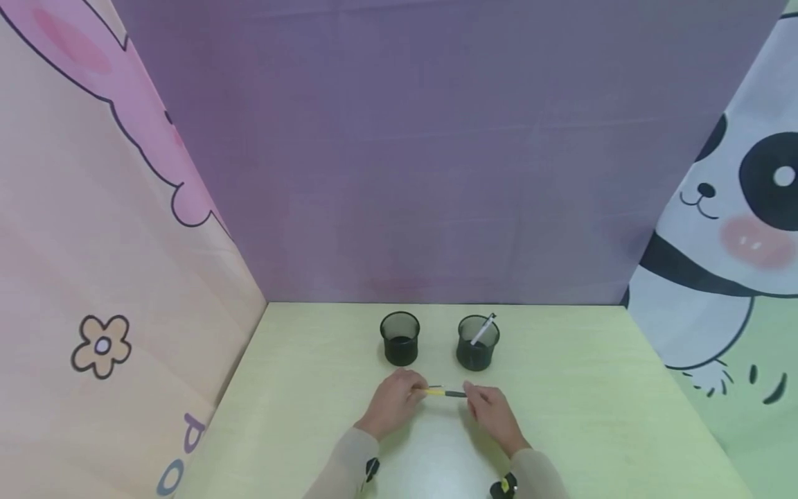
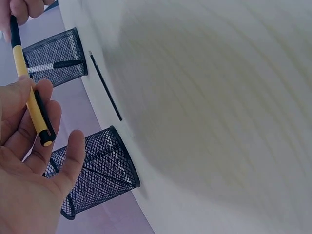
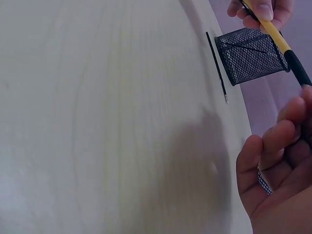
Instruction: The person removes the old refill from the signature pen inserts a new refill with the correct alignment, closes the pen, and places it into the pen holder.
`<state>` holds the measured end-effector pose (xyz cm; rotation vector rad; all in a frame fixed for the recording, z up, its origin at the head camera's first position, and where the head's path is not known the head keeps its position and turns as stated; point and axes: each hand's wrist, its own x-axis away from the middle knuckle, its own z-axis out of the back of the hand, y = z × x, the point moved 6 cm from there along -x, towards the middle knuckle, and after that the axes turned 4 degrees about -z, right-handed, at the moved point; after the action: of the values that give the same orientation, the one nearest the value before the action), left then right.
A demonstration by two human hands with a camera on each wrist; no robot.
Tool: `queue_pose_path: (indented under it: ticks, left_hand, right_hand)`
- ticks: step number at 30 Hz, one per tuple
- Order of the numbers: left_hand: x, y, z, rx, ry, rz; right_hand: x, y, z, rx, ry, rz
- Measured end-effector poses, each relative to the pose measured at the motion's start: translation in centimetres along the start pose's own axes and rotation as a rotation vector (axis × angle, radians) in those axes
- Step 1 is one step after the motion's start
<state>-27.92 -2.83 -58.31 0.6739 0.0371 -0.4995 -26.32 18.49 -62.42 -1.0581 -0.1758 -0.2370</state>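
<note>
A yellow and black ballpoint pen (image 2: pixel 20 58) is held level between both hands, in front of two cups. My left hand (image 1: pixel 394 403) pinches its yellow barrel between thumb and fingers, near the end with the black clip. At the other end, the black grip (image 3: pixel 297 68) is pinched by the fingertips of my right hand (image 1: pixel 494 416), which hide the pen's point. A thin dark refill (image 2: pixel 106 85) with a pale tip lies on the table just beyond the pen.
Two black mesh pen cups stand beyond the hands. The left cup (image 1: pixel 400 351) shows dark thin shapes through its mesh; the right cup (image 1: pixel 475 356) holds a white pen (image 1: pixel 483 330). A purple cloth wall (image 1: pixel 436 173) rises behind the pale wooden table (image 1: pixel 299 388).
</note>
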Motion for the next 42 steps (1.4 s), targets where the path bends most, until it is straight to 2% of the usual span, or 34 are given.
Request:
queue_pose_path:
  ticks: [6,9,23,33,42]
  left_hand:
    - [0.0,-0.4,0.4,-0.01,0.023,0.03]
    - [-0.1,-0.5,0.5,-0.024,0.021,0.026]
    - [-0.4,-0.1,0.4,-0.034,0.007,0.003]
    - [-0.4,0.2,0.0,-0.046,0.008,-0.023]
    - [-0.3,0.4,0.1,-0.049,0.019,-0.04]
  right_hand:
    - [0.0,-0.2,0.2,-0.147,0.005,0.046]
    - [0.1,-0.3,0.3,-0.172,0.01,0.072]
    - [0.4,-0.9,0.6,-0.11,0.034,0.078]
    - [0.6,-1.1,0.2,-0.08,-0.006,0.076]
    - [0.2,-0.7,-0.1,-0.047,-0.001,0.044]
